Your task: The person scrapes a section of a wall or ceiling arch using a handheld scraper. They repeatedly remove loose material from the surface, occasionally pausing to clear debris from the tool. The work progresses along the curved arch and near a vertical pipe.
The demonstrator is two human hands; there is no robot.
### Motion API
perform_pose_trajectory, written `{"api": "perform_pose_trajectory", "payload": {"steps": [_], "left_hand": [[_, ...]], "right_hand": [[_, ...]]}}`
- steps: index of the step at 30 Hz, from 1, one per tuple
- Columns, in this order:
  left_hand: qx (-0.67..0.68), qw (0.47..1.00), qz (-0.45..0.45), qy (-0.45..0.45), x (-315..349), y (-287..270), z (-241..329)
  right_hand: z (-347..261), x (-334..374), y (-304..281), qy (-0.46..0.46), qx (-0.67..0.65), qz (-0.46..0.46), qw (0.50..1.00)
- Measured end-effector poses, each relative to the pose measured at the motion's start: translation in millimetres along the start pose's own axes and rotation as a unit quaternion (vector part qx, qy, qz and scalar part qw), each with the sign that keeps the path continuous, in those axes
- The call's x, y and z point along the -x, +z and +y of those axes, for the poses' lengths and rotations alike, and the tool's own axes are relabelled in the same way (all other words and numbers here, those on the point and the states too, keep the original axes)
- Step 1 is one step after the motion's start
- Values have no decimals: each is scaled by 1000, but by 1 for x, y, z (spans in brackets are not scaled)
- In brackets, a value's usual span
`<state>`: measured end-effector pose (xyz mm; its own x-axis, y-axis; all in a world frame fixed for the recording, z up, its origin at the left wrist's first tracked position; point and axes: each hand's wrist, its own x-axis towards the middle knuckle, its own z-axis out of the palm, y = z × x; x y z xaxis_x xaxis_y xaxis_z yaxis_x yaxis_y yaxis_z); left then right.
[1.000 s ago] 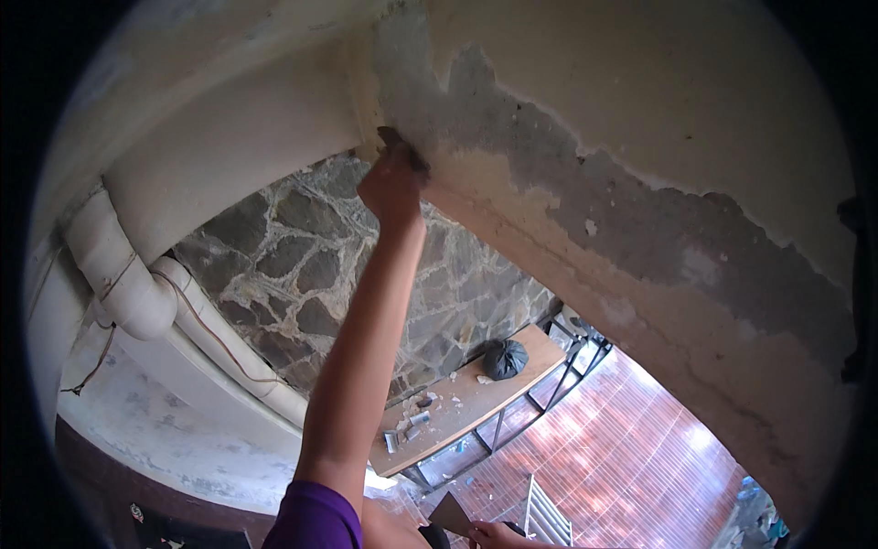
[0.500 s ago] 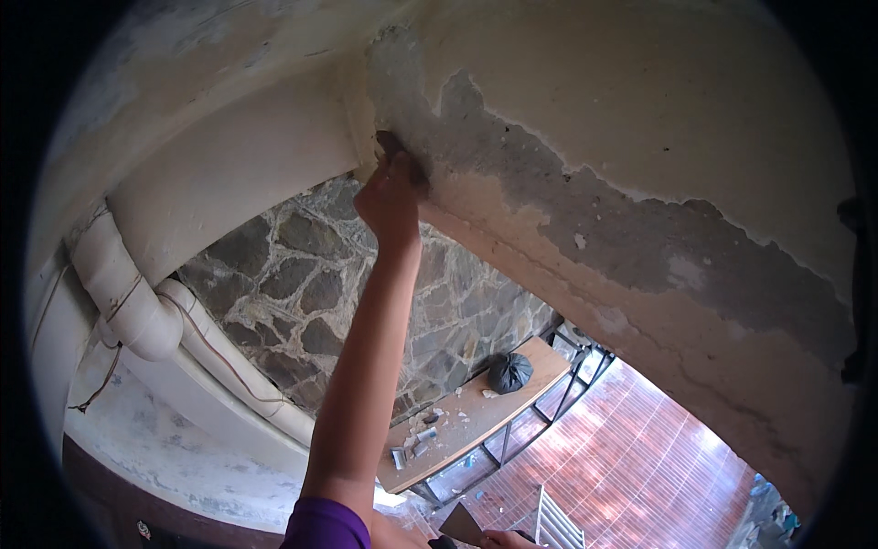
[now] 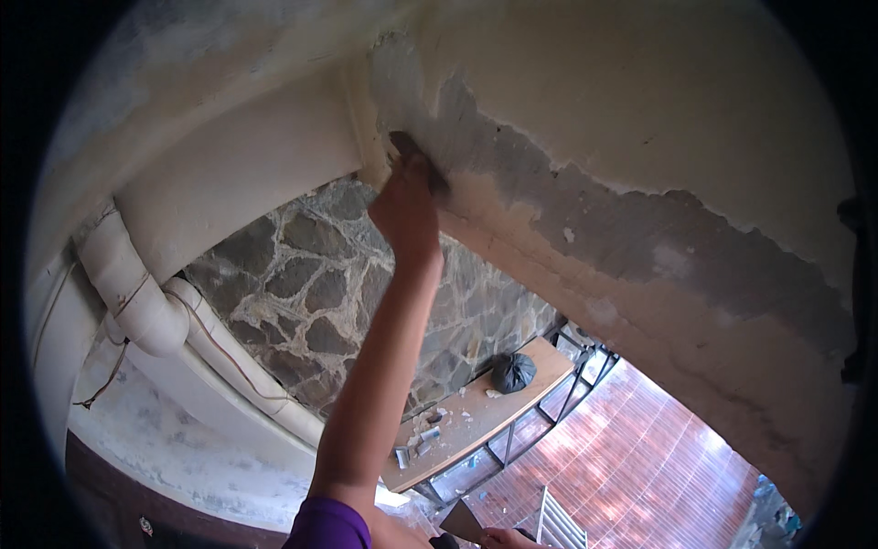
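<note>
Raised high, my left hand (image 3: 404, 215) is closed around a dark flat scraper (image 3: 402, 143), its fingers partly hiding the tool. The scraper lies against the grey patch (image 3: 585, 210) on the underside of a beam, close to the corner. This patch has a ragged edge beside the cream-coloured paint (image 3: 658, 110). Low at the bottom edge, my right hand (image 3: 508, 539) grips a putty knife (image 3: 464, 522), whose broad blade points up and left. Only part of that hand shows.
A stone wall (image 3: 311, 284) stands behind my arm. White pipes (image 3: 151, 320) run down the left. Below, a wooden bench top (image 3: 476, 430) carries a black plastic bag (image 3: 514, 372) and loose scraps. A ladder (image 3: 560, 520) stands near the reddish floor (image 3: 622, 439).
My left hand has shifted slightly right and down with the scraper along the grey patch. The view has moved a little. My right hand still holds the putty knife.
</note>
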<state>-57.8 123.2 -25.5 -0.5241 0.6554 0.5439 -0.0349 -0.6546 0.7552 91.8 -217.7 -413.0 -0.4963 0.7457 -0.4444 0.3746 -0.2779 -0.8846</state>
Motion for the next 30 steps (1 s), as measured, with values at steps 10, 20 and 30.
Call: {"api": "perform_pose_trajectory", "payload": {"steps": [10, 20, 30], "left_hand": [[-4, 992, -62, -114, 23, -6, 17], [-48, 998, -37, -23, 22, -13, -18], [15, 1000, 11, 19, 25, 3, 1]], "right_hand": [[33, -14, 15, -120, 21, 63, 991], [17, -10, 5, -30, 4, 14, 999], [17, -14, 8, -1, -25, 1, 1000]]}}
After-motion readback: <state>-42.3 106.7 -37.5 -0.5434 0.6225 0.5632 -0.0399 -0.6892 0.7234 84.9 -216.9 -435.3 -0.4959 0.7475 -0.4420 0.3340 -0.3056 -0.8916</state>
